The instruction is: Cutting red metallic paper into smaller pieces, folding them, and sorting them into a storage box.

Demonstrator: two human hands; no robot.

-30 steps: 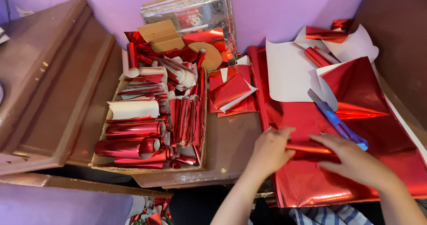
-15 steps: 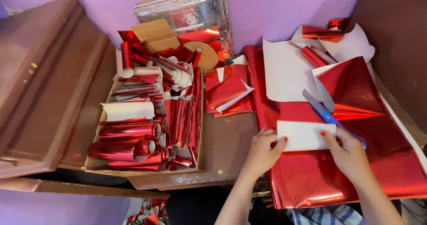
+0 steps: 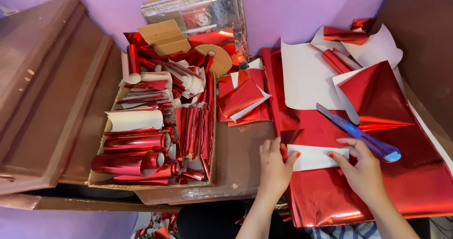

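Observation:
A small piece of red foil paper (image 3: pixel 314 157) lies white side up on a large red foil sheet (image 3: pixel 377 192). My left hand (image 3: pixel 273 166) pinches its left end, where a red flap folds up. My right hand (image 3: pixel 361 166) presses its right end with the fingertips. A blue utility knife (image 3: pixel 361 132) rests on the sheet just beyond my right hand.
A cardboard box (image 3: pixel 155 184) of several rolled red foil tubes sits at the left on the brown table (image 3: pixel 240 158). Folded red foil pieces (image 3: pixel 243 99) lie behind my left hand. White-backed sheets (image 3: pixel 306 73) and a silver foil packet (image 3: pixel 203 10) lean against the purple wall.
A second ago both hands held the piece as a narrow red roll. It has since opened flat, white side up, and the hands now hold its two ends apart.

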